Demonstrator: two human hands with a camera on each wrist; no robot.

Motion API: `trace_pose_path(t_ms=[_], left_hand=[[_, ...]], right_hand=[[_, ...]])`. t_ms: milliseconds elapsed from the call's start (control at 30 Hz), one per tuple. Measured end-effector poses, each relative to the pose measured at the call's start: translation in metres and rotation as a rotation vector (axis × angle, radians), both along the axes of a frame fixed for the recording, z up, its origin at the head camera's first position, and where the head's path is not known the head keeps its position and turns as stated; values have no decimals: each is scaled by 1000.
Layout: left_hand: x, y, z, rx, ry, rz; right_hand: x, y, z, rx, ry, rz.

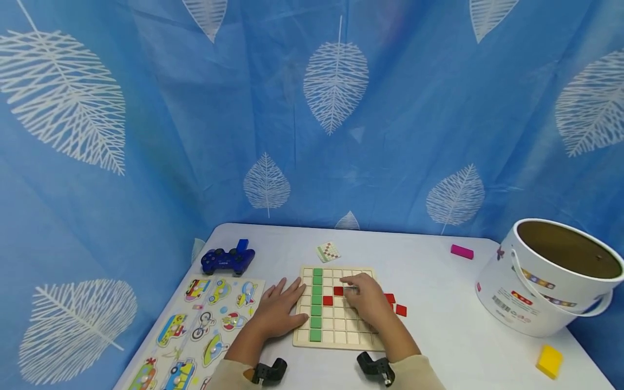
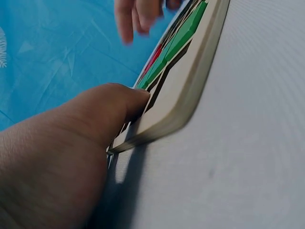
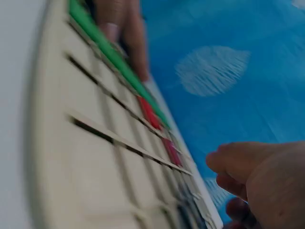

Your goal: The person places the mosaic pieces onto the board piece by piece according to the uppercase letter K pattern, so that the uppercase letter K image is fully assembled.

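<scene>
The wooden grid board (image 1: 336,309) on the table (image 1: 439,303) was steadied at its left edge by the flat, relaxed left hand (image 1: 279,310), while a red tile (image 1: 338,291) appeared pinched in the right hand (image 1: 364,299) over the board's middle, judged to need seating squarely in a cell.

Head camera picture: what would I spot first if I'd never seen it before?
Probably the wooden grid board at the table's middle, with its column of green tiles and a few red tiles. The left hand rests flat on its left edge while the right hand hovers over the squares. After that, the big white bucket at the right and the blue game controller behind the vehicle puzzle.
</scene>
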State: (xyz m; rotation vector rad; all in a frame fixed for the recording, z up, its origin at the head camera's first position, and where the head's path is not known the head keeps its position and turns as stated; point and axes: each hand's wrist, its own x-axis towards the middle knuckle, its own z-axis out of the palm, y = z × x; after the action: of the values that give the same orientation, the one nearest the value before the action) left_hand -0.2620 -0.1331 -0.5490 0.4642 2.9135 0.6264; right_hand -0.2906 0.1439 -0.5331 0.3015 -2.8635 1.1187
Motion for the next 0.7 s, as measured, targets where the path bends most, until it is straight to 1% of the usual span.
trace_pose_path(t_ms=[67,133,200,300,400,500,700], left_hand=[[0,1,-1,-1,4,-2],[0,1,-1,-11,13,-2],[0,0,-2,-15,16,1],[-1,-1,-4,-20,12,1],[0,-1,-5,-17,7,-2],[1,0,-3,-12,4,-3],[2,1,-4,-15,6,6]], right_hand=[[2,20,5,-22,-1,-61],[4,43,9,-16,-31,-137],[5,65,9,12,-88,-194],[7,92,2,49,-192,-235],[7,107,-5,57,-235,-239],[7,110,-9,51,-225,-228],[8,107,-14,91,-196,-218]])
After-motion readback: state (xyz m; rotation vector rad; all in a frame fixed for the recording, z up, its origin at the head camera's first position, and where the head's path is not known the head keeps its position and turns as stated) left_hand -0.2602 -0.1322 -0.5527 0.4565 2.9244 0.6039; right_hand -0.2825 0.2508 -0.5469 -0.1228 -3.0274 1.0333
